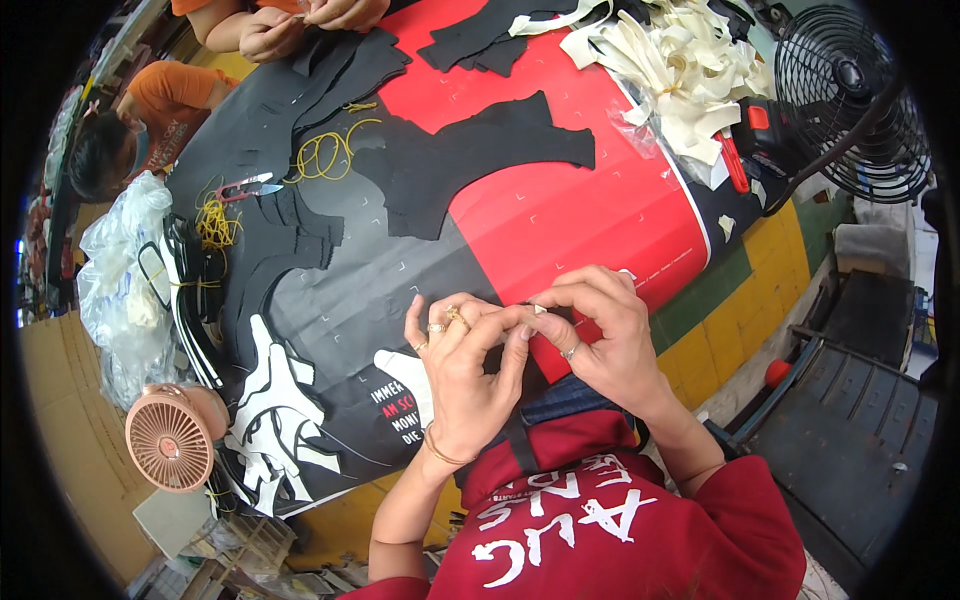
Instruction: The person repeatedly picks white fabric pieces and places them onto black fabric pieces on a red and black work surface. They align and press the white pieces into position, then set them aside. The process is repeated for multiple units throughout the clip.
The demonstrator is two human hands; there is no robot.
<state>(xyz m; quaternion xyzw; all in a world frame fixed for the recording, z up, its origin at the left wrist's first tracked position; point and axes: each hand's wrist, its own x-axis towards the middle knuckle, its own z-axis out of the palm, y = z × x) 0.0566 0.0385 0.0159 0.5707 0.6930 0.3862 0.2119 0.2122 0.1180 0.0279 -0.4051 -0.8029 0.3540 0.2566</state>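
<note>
Left hand (465, 365): pinching a small pale piece (540, 310), grip closed on it
Right hand (600, 325): fingertips gripping the same piece
Advice: keeping it steady above the surface (560, 210)

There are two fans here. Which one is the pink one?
The pink one is the small round fan at the table's near left edge, beside the clear plastic bags. The other fan, far right, is black and bigger.
</note>
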